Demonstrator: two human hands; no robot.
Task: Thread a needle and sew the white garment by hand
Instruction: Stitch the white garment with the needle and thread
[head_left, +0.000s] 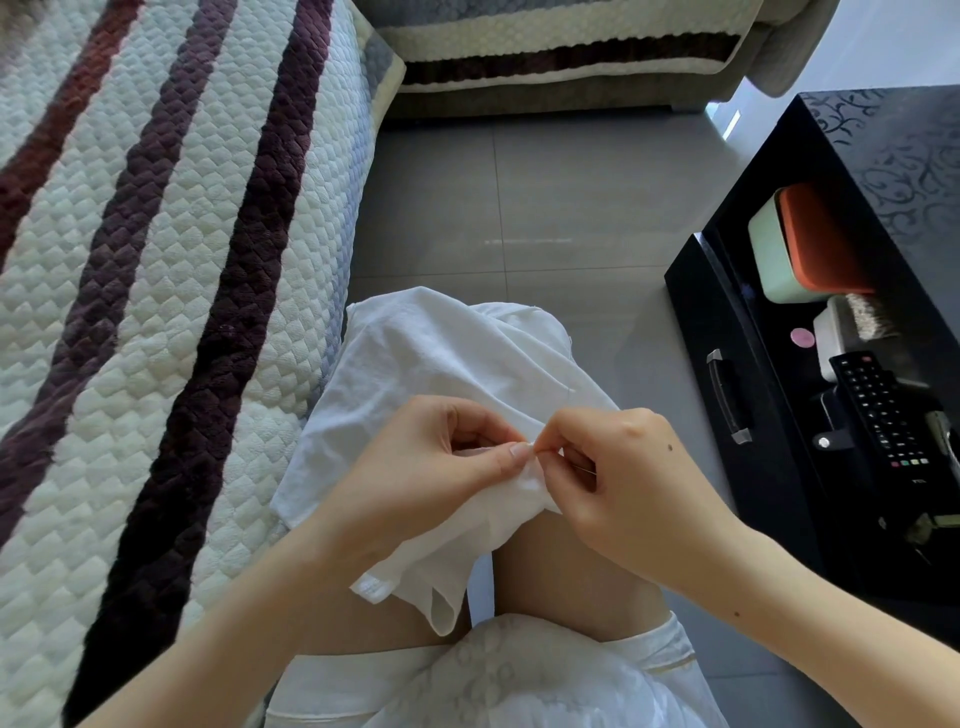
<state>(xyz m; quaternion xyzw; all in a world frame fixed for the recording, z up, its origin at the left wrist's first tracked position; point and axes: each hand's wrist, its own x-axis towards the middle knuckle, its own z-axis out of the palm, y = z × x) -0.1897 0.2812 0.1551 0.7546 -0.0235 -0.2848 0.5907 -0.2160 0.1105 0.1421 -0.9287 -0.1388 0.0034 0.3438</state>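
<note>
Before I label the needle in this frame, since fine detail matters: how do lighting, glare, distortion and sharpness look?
Head view: soft daylight, no hard shadows; a glare streak on the grey floor; wide-angle bending curves the striped sofa cover; the white garment is nearly blown out; left hand and right hand are sharp, yet the needle is only a faint line.

The white garment (415, 364) lies crumpled over the knees, one gathered edge raised; a thin needle (584, 469) barely shows there.
</note>
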